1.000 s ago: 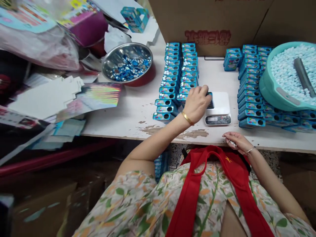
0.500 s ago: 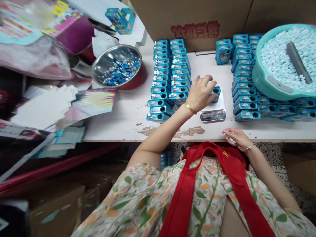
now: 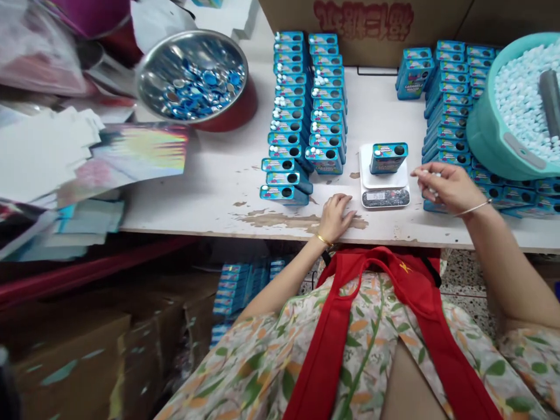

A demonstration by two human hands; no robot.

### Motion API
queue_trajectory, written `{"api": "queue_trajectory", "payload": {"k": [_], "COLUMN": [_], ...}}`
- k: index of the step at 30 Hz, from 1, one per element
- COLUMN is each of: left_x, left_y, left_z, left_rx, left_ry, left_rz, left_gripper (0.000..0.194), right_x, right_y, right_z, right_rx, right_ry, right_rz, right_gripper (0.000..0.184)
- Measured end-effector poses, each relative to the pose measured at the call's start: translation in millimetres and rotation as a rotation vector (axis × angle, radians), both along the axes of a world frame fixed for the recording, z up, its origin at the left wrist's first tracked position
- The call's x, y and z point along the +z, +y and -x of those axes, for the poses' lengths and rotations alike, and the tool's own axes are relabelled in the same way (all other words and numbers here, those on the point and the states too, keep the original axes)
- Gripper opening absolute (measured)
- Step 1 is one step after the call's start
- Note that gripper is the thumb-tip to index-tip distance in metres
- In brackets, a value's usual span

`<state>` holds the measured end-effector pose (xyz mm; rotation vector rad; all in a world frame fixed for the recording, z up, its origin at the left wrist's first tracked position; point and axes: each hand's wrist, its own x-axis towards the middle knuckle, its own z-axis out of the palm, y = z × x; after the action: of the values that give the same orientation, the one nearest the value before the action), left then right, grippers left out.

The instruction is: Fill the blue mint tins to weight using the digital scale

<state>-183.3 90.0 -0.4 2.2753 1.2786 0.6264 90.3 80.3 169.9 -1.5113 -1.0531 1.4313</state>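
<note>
A small blue tin [image 3: 388, 157] with a round hole in its top stands on a white kitchen scale [image 3: 384, 184]. My left hand [image 3: 336, 216] rests on the white table [image 3: 210, 192] just left of the scale, fingers loosely curled and holding nothing. My right hand [image 3: 446, 186] hovers to the right of the scale, fingers pinched round small white candies. Two rows of blue tins [image 3: 306, 111] run back from the left of the scale; several of them show white candies in their holes.
A teal basin [image 3: 503, 134] of white candies with a grey scoop sits at the right, more blue tins [image 3: 450, 105] stacked beside it. A steel bowl [image 3: 192, 76] of blue caps, paper sheets [image 3: 48, 151] at left, a cardboard box [image 3: 363, 23] behind.
My left hand set the tin on the scale, let go and drew back to the table edge. My right hand rose from the table edge toward the scale's right side.
</note>
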Motion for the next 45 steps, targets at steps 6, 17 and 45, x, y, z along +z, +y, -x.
{"api": "queue_trajectory", "payload": {"k": [6,17,45], "left_x": [-0.7,3.5,5.3], "left_y": [3,8,15], "left_z": [-2,-2,-8], "left_rx": [0.027,0.044,0.03], "left_ry": [-0.046,-0.049,-0.022], "left_rz": [0.025,0.038,0.024], "left_gripper": [0.035,0.028,0.022], "right_x": [23.8,18.4,24.6], "right_y": [59,84,89], "right_z": [14,11,9], "right_rx": [0.087,0.214,0.16], "right_ry": [-0.291,-0.419,-0.172], "right_rz": [-0.027,-0.055,0.08], "right_gripper": [0.015,0.017,0.026]}}
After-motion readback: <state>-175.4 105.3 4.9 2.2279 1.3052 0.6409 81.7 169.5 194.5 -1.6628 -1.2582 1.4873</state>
